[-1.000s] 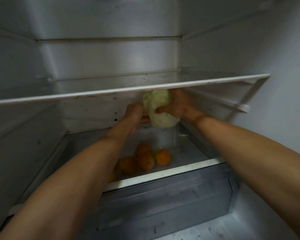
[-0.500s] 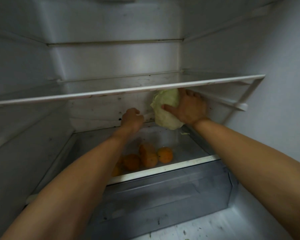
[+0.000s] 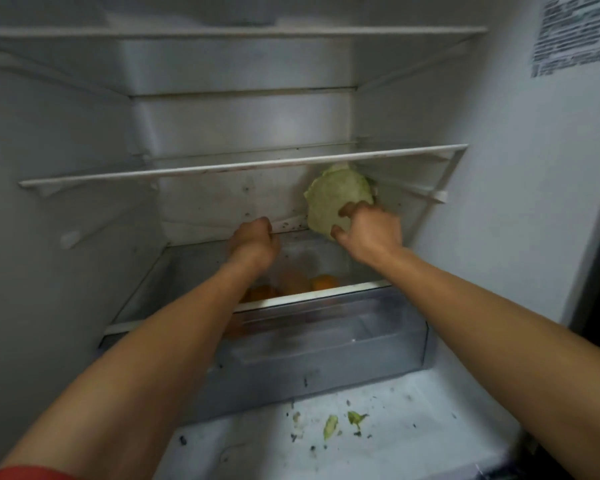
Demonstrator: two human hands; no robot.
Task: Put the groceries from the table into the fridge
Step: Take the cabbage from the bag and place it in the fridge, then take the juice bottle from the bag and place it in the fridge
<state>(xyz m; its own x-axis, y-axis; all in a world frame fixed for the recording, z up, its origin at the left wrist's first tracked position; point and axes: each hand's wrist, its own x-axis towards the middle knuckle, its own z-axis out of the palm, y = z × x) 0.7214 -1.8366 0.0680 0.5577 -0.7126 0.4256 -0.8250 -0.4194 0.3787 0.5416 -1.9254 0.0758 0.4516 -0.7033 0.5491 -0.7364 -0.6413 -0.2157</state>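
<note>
Cabbage (image 3: 338,199) has shifted right toward the corner, right hand (image 3: 369,233) fingers wrapped round its underside, left hand (image 3: 253,242) curled, empty. Looks dense, outer leaves flaky, so cup it low.

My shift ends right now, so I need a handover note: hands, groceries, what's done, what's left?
Left hand: fingers curled, nothing visible in them, left of the cabbage and not touching it.
Right hand: grips the cabbage in the right rear corner, just under the middle shelf.
Done: oranges are inside, low down behind the lower shelf rim.
Left: set the cabbage down and let go. Leaf scraps lie on the fridge's bottom ledge. The table is out of view, so remaining groceries cannot be told.
</note>
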